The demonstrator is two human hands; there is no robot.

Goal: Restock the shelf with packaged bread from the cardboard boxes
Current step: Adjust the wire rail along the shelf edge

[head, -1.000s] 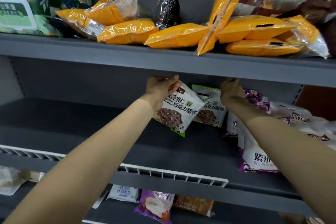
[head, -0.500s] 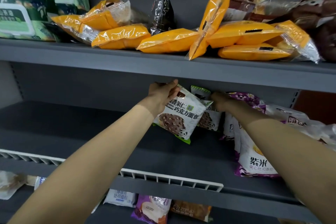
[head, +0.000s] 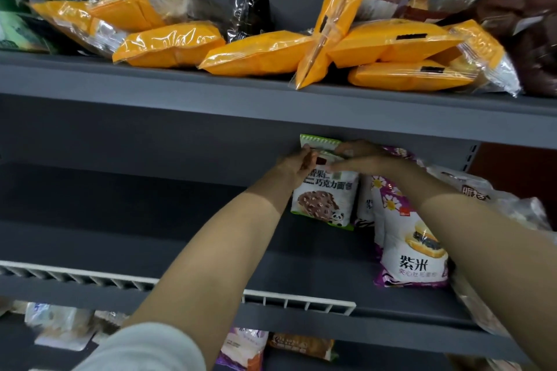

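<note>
We've got our left hand (head: 297, 164) pinching the chocolate bread packet (head: 325, 194) upright at one o'clock on the middle shelf (head: 180, 250); right hand (head: 358, 158) seemingly flat across its top. Let go carelessly and it topples forward.

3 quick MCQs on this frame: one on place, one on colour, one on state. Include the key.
1. Where does the chocolate bread pack stand?
A. top shelf
B. middle shelf
C. floor

2. Colour of the packs on the top shelf's front row?
A. orange
B. blue
C. pink

3. What is the left hand doing?
A. hanging idle
B. holding the chocolate pack's top edge
C. lifting a box

Key: B, it stands upright on the middle shelf beside the purple pack; A, the wrappers are orange; B, fingers curl on the pack's top, right hand alongside.
</note>
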